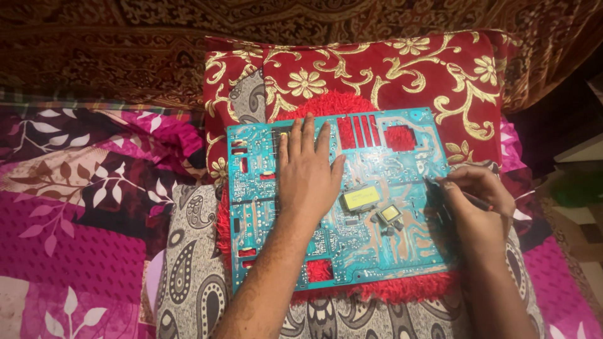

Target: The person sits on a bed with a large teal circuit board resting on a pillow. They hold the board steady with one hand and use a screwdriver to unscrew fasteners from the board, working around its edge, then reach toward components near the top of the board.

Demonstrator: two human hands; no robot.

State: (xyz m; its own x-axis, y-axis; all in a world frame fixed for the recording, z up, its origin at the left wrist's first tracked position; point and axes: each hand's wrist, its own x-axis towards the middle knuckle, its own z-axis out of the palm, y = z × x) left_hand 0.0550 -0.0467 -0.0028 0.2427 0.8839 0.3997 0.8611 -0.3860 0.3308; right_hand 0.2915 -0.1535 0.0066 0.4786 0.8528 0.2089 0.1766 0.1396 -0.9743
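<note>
Nearest to us, our two bare forearms come up from the bottom edge over a grey paisley cloth (195,282). On it lies a shaggy red mat (389,290), and on the mat rests the circuit board (377,245), lying flat and slightly skewed, its near corners toward us.

The board is a broad teal rectangle, solder side up, crossed with pale copper traces and dotted with fine solder points. Several cut-outs let the red mat show through: a small square near the front edge, a row of narrow slots and a larger square near the far edge, and small notches along the left side. Near its middle sit two yellow-topped block components (361,198), one larger, one smaller.

Our left hand (308,176) lies flat on the board's left-centre, palm down, fingers spread and released, grasping nothing, only pressing. Our right hand (480,201) is at the board's right edge, fingers pinched around a thin dark tool (449,194) whose tip touches the board's surface.

Beyond the board leans a red cushion (389,75) with gold flower scrollwork. To the left spreads a pink and maroon leaf-printed bedsheet (75,207); farthest back is dark brown patterned fabric (125,44).
</note>
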